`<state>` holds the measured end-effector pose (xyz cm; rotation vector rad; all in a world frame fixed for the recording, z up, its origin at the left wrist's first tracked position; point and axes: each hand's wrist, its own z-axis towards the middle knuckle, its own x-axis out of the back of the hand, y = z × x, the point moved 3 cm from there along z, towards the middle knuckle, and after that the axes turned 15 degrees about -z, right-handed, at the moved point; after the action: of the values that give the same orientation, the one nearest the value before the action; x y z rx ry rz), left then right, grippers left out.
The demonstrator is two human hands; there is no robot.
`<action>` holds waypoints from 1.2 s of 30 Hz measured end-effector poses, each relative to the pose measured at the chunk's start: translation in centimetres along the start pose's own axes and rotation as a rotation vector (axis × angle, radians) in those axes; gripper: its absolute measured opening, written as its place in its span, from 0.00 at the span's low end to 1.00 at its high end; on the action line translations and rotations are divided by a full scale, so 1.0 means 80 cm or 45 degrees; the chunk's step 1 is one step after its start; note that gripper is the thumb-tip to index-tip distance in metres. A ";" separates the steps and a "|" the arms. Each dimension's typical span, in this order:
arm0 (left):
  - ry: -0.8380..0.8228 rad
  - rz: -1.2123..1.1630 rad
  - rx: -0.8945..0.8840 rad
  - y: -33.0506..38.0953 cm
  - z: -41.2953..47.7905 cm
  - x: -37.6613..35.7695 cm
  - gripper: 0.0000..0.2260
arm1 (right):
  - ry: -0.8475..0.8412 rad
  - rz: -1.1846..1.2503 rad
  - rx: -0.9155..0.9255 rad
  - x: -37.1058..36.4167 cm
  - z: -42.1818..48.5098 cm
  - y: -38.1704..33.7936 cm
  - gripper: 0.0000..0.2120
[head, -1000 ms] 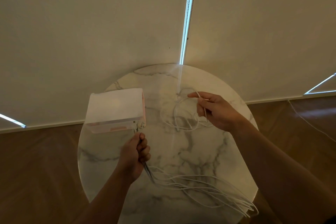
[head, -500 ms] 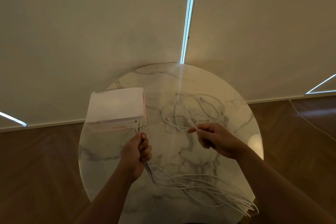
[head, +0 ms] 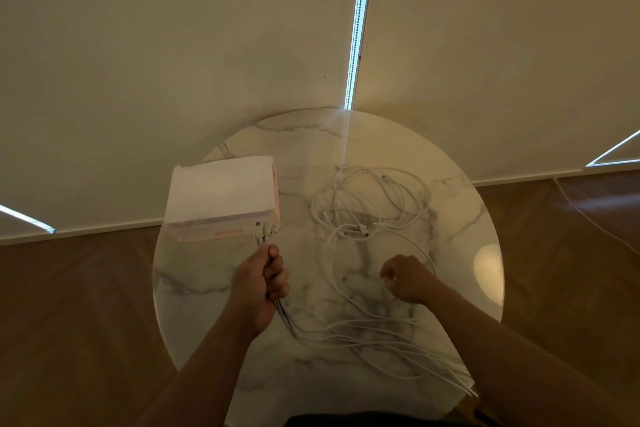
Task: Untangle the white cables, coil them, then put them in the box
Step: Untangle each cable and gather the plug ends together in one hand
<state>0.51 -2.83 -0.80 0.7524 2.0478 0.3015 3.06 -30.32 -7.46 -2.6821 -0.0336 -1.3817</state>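
**Operator:** Where do the thin white cables (head: 381, 340) stand?

**Guide:** About partway, I'd judge. Your left hand (head: 259, 284) grips a bunch of them just in front of the white rectangular cardboard box (head: 221, 198), with your fingers (head: 277, 274) clamped round the strands. The plug ends (head: 265, 230) poke out at the box's near right corner. From your fist the strands trail away from the box in loose, roughly parallel lines, and they run off the near edge of the round marble counter (head: 194, 288).

**Operator:** And the rest?

**Guide:** A tangled heap (head: 367, 211) of cable lies to the right of the box, clear of it.

**Operator:** My right hand?

**Guide:** Your right hand (head: 408, 279) is right of the box too, nearer you than the heap. Its fingers are curled, but I cannot tell whether they pinch a strand.

**Operator:** What's left?

**Guide:** Most of it. You have the heap to free, nothing is coiled yet, and no cable shows inside the box.
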 end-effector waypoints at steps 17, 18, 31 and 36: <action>0.021 0.070 -0.072 -0.004 -0.005 -0.004 0.15 | 0.019 0.970 -0.120 -0.021 0.040 -0.126 0.08; 0.024 0.087 -0.081 -0.004 -0.005 -0.005 0.15 | 0.016 1.205 -0.092 -0.007 0.032 -0.127 0.07; 0.159 -0.005 0.030 -0.013 0.017 -0.019 0.19 | 0.352 1.108 0.496 0.112 -0.081 -0.121 0.10; 0.149 -0.056 0.049 -0.015 0.022 -0.022 0.22 | 0.270 0.796 0.609 0.099 -0.103 -0.130 0.10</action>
<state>2.17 -5.03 -1.14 0.7268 2.1830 0.2873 0.18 -21.29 4.75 -1.9103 0.4028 -1.2367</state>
